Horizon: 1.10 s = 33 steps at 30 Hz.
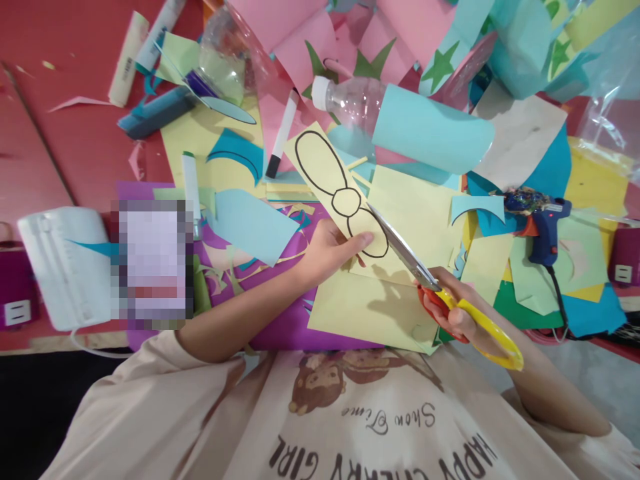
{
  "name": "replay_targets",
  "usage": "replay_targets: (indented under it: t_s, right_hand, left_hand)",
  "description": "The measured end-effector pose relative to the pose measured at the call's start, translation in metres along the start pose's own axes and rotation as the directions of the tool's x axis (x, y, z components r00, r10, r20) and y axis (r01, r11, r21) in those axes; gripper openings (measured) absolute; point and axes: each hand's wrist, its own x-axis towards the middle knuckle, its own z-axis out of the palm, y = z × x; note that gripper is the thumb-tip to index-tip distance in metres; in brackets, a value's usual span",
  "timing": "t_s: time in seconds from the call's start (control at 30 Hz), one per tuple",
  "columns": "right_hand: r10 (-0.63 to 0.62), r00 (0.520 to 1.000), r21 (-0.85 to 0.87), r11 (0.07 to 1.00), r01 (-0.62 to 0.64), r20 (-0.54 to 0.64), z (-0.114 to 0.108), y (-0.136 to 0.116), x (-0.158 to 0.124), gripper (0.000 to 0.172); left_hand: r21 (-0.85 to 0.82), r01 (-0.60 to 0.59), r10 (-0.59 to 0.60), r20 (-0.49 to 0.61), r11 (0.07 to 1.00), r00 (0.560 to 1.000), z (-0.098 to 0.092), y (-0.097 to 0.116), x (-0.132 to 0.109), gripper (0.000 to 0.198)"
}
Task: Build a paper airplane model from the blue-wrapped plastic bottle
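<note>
Between both hands, pale yellow paper strip (334, 190), black looped outline, scissors (440, 293) at edge

Head view, steeply down, probably close overhead.

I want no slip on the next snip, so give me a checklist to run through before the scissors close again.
1. Left hand grips the yellow paper strip by its lower end: ok.
2. Left thumb sits on the drawn outline, close to the blades: not ok.
3. Right hand has fingers through the handles of the scissors: ok.
4. Blades meet the strip at the edge of the lower drawn loop: ok.
5. Whether the blade follows the black line exactly: cannot tell.
6. Glue gun lies apart from both hands, on the paper scraps: ok.
</note>
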Motion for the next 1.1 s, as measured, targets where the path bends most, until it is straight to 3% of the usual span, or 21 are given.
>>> replay_targets:
  t_s: [0.2,0.37,1.1]
  right_hand:
    - [0.039,0.999,0.030,0.999,-0.039,0.017,-0.009,-0.006,-0.006,0.073]
    - [0.010,1.000,-0.004,1.000,-0.010,-0.005,-0.011,-0.003,-0.007,0.076]
    - [0.005,1.000,-0.087,0.996,-0.003,0.014,-0.014,-0.008,-0.008,0.073]
  left_hand:
    - [-0.100,-0.099,0.096,-0.036,0.990,0.995,-0.001,-0.002,0.005,0.021]
    - [-0.084,-0.042,0.040,-0.022,0.996,0.999,-0.001,-0.007,0.007,0.028]
    - [-0.092,-0.045,0.036,-0.098,0.995,0.995,0.003,0.000,0.007,0.030]
